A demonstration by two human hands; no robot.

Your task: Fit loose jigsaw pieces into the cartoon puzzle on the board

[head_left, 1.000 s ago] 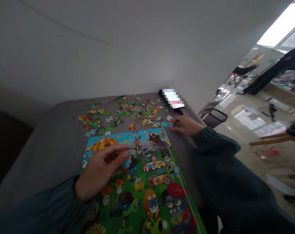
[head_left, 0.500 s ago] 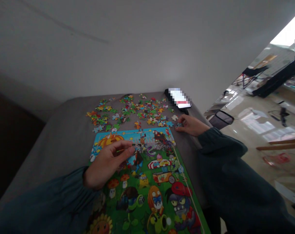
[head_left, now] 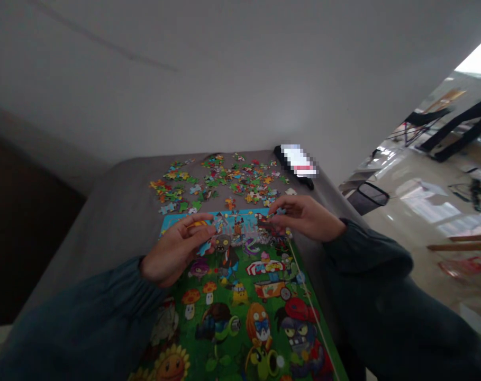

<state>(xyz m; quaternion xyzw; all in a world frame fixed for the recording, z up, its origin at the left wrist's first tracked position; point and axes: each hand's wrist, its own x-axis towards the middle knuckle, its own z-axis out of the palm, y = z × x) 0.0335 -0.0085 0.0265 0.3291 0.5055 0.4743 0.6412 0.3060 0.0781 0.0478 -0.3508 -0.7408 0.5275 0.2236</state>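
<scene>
we see the left hand [head_left: 177, 248] half-curled over a green-and-blue assembled jigsaw puzzle [head_left: 240, 317], its grip unclear; the right hand [head_left: 306, 217] pinches a small blue jigsaw piece [head_left: 280, 211] at the puzzle's top edge, just below scattered multicoloured loose pieces [head_left: 224, 182].

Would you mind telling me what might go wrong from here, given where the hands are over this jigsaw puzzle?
The right hand is close to the loose jigsaw pieces, so it might nudge some onto the puzzle. The phone sits at the far edge of the grey surface and might get knocked off.
</scene>
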